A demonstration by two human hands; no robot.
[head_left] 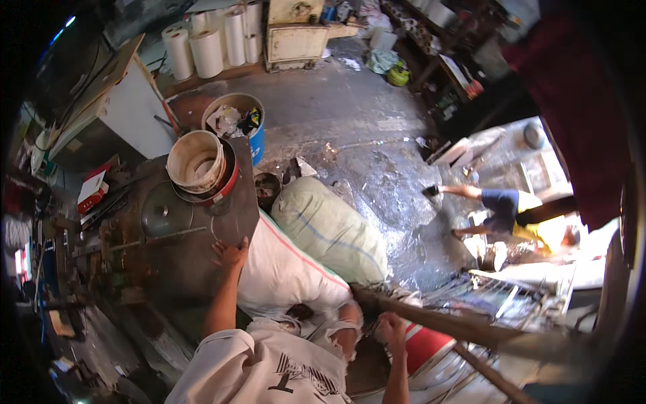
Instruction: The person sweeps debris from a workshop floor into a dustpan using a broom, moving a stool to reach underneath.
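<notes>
My left hand (230, 254) lies flat, fingers spread and holding nothing, on the edge of a dark rusty metal worktop (182, 262). Just right of it, touching the wrist, sits a bulging white woven sack with a pink stripe (282, 273), and beyond that a second, pale green woven sack (330, 232) rests against it on the wet concrete floor (377, 161). My right hand (392, 330) is clenched around a long brown wooden pole (457, 324) that runs off to the right. Ahead of my left hand, on the worktop, I see a round metal lid (165, 210) and a stained white plastic bucket (196, 161). Well off to my right, another person (511, 212) crouches on the floor.
</notes>
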